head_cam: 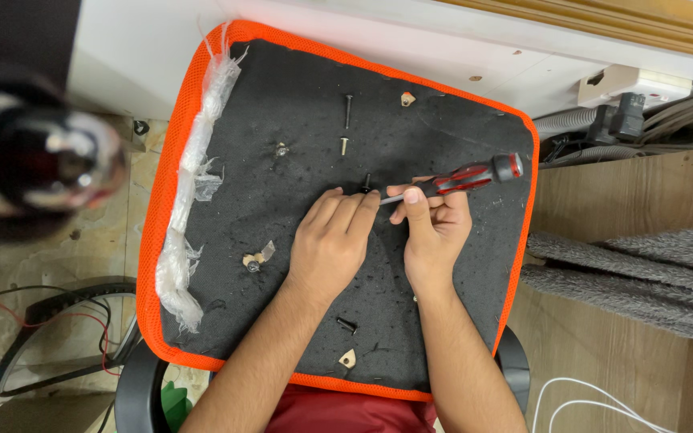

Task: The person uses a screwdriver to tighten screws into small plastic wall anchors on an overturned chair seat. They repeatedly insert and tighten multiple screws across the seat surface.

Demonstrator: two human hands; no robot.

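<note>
Blurred dark round object (38, 164) closest to lens, upper left, unidentifiable. Your right hand (436, 232) closed around red-and-grey-handled screwdriver (467, 176), tip meeting small black screw (366, 184) in black felt seat underside with orange mesh edge (154, 240). Your left hand (332, 240) flat, fingers extended, steadying beside screw. Screwdriver likely light, stiff; grip ribbed handle. Loose screws (347, 110) scattered nearby.

Loose screws (347, 111) lie on the pad (298, 88), plastic wrap (190, 184) along its left edge.
</note>
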